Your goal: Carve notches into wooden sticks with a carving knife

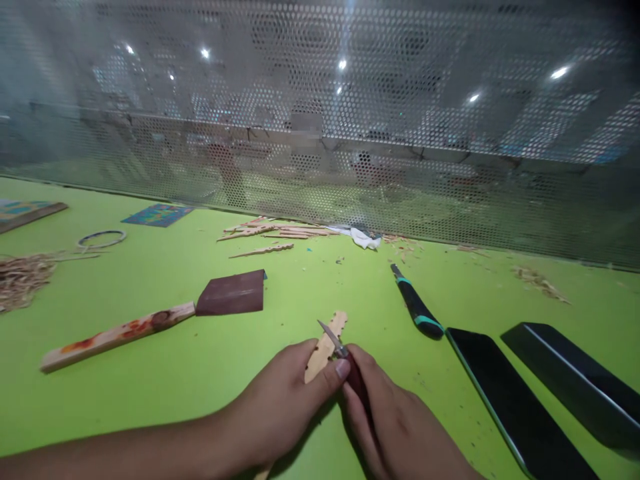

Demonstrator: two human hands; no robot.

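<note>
Landmark: the notched wooden strip (318, 360), gripped in the left hand above the bench (190, 373).

Far left of strip: a heap of wood shavings (23, 277), with a ring of tape (95, 247) beyond it. Nearer the strip, a stained wooden stick (117, 337) lies with its narrow end at a curled brown sheet, apparently sandpaper (231, 293). Beyond the strip, to its left, slender carved sticks (295, 231) lie loosely heaped beside a crumpled white tissue (365, 239).

At strip: left hand (287, 393) has its fingers closed on the wood, thumb reaching toward the knife's neck. Right hand (400, 420), just right of the strip, has its fingers wrapped around the dark red handle of a carving knife (356, 383); blade lies across the strip's notched upper part, tip pointing away and leftward.

Right of strip: a utility knife (417, 307), black and teal, its end close to a smartphone (515, 400); farther right, a dark angular case (575, 380).

Risks (judgement): blade skidding off the narrow strip could nick the left fingers, which sit very near the edge. Excess pressure at a notch, where the wood is thinnest, could split it. A loose left grip could let the strip twist, spoiling a notch.
</note>
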